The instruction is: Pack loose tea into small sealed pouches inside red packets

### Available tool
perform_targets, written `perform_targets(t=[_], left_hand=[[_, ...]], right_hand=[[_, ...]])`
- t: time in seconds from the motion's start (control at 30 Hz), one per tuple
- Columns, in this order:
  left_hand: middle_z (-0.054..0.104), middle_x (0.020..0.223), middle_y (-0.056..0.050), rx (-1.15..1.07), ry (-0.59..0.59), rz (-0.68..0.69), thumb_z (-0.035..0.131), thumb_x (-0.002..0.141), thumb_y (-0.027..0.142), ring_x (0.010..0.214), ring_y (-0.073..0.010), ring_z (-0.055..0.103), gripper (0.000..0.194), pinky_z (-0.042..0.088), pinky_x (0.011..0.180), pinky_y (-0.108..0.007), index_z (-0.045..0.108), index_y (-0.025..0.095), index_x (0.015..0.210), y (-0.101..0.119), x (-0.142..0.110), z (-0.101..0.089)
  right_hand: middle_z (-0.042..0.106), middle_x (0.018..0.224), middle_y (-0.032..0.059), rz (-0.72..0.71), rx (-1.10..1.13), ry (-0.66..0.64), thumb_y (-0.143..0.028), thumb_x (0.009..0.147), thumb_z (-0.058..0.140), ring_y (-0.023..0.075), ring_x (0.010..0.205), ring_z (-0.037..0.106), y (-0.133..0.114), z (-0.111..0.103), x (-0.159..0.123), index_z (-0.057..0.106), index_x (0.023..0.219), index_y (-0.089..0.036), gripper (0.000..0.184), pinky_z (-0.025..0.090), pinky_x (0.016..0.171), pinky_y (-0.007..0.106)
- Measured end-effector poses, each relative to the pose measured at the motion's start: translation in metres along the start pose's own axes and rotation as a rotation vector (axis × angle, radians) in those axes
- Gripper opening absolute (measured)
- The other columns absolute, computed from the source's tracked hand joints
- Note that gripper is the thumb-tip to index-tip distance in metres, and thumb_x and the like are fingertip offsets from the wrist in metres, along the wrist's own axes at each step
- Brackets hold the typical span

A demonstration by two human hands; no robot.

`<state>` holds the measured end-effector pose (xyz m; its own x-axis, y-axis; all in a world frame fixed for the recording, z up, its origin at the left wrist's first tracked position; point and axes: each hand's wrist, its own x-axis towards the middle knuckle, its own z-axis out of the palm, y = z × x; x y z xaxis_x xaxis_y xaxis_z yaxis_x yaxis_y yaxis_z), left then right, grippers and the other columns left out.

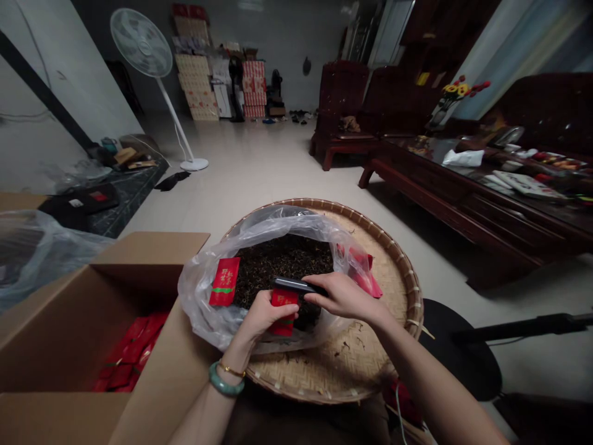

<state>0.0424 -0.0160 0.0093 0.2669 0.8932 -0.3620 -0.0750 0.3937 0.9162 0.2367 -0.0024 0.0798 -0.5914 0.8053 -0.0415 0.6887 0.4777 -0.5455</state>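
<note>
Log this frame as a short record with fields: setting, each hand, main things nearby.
setting: room with tiled floor, dark wooden furniture at right
left hand: left hand grips a small red packet
right hand: right hand holds a dark scoop over the packet's top
loose tea: dark loose tea in a clear plastic bag
tray: bag rests on a round woven tray
other packets: another red packet stands in the bag
box: open cardboard box at left, red packets inside
background: standing fan
</note>
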Motion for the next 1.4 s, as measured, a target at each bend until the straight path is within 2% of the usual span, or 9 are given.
perform_targets(t=[0.27,0.4,0.53,0.73,0.9,1.03,1.17,1.3,1.4], left_hand=[[0.066,0.057,-0.003,-0.001,-0.023,-0.019,0.083,0.051,0.031,0.051,-0.0155,0.064,0.033,0.048,0.048,-0.022,0.062,0.011,0.067,-0.002,0.004,-0.001],[0.068,0.062,-0.004,-0.005,-0.033,-0.033,0.083,0.05,0.032,0.053,-0.0164,0.065,0.037,0.048,0.049,-0.023,0.064,0.011,0.073,-0.003,0.007,-0.001],[0.066,0.057,-0.002,0.018,-0.04,-0.023,0.083,0.05,0.032,0.05,-0.0154,0.063,0.035,0.047,0.047,-0.022,0.064,0.01,0.069,-0.001,0.009,-0.001],[0.066,0.058,-0.001,0.007,0.007,-0.007,0.084,0.048,0.029,0.048,-0.0152,0.063,0.038,0.049,0.048,-0.024,0.064,0.01,0.074,0.003,0.007,-0.001],[0.064,0.052,-0.001,0.056,-0.001,0.002,0.082,0.051,0.031,0.046,-0.0152,0.062,0.033,0.047,0.044,-0.022,0.063,0.01,0.067,0.003,0.006,0.0],[0.066,0.057,-0.002,0.049,-0.001,0.012,0.083,0.05,0.031,0.048,-0.0151,0.063,0.036,0.05,0.046,-0.022,0.064,0.01,0.073,0.003,0.007,-0.001],[0.064,0.054,-0.002,0.063,0.007,-0.008,0.083,0.05,0.033,0.047,-0.0153,0.062,0.036,0.048,0.044,-0.022,0.062,0.01,0.07,0.003,0.007,-0.001],[0.063,0.053,0.0,0.037,0.023,-0.005,0.083,0.049,0.032,0.047,-0.0152,0.062,0.037,0.047,0.043,-0.021,0.059,0.012,0.068,0.001,0.008,0.0],[0.062,0.053,0.0,0.03,0.029,-0.005,0.083,0.049,0.033,0.047,-0.0153,0.063,0.038,0.047,0.043,-0.021,0.058,0.012,0.067,-0.001,0.008,-0.002]], right_hand=[[0.069,0.095,0.0065,0.131,0.311,0.068,-0.043,0.088,0.046,0.0188,0.08,0.063,0.027,0.004,0.0,0.053,0.12,-0.016,0.043,0.048,0.071,0.03],[0.065,0.11,0.0087,0.062,0.261,0.066,-0.041,0.083,0.055,0.0213,0.093,0.061,0.028,0.008,0.001,0.057,0.117,-0.016,0.042,0.047,0.079,0.031],[0.069,0.1,0.0077,0.023,0.198,0.058,-0.035,0.087,0.05,0.0204,0.085,0.063,0.02,0.01,0.006,0.062,0.11,-0.016,0.032,0.047,0.074,0.03],[0.068,0.103,0.0079,0.071,0.256,0.085,-0.04,0.08,0.058,0.0215,0.086,0.062,0.019,0.007,0.009,0.059,0.115,-0.015,0.043,0.047,0.073,0.03],[0.069,0.099,0.0076,0.015,0.188,0.081,-0.035,0.085,0.053,0.0205,0.083,0.063,0.02,0.009,0.009,0.063,0.108,-0.015,0.032,0.046,0.072,0.028],[0.069,0.1,0.0071,0.014,0.212,0.093,-0.038,0.082,0.056,0.0198,0.081,0.063,0.021,0.009,0.008,0.06,0.113,-0.016,0.038,0.046,0.07,0.028],[0.069,0.095,0.0063,0.007,0.221,0.084,-0.036,0.084,0.054,0.0183,0.078,0.062,0.02,0.008,0.007,0.063,0.106,-0.015,0.032,0.045,0.068,0.026],[0.069,0.085,0.0049,0.155,0.317,0.099,-0.042,0.085,0.05,0.0156,0.062,0.061,0.031,0.009,0.007,0.058,0.113,-0.014,0.04,0.045,0.057,0.025],[0.068,0.096,0.0089,0.245,0.181,0.195,-0.039,0.085,0.052,0.0192,0.075,0.064,0.052,0.018,0.008,0.057,0.112,-0.013,0.038,0.047,0.068,0.029]])
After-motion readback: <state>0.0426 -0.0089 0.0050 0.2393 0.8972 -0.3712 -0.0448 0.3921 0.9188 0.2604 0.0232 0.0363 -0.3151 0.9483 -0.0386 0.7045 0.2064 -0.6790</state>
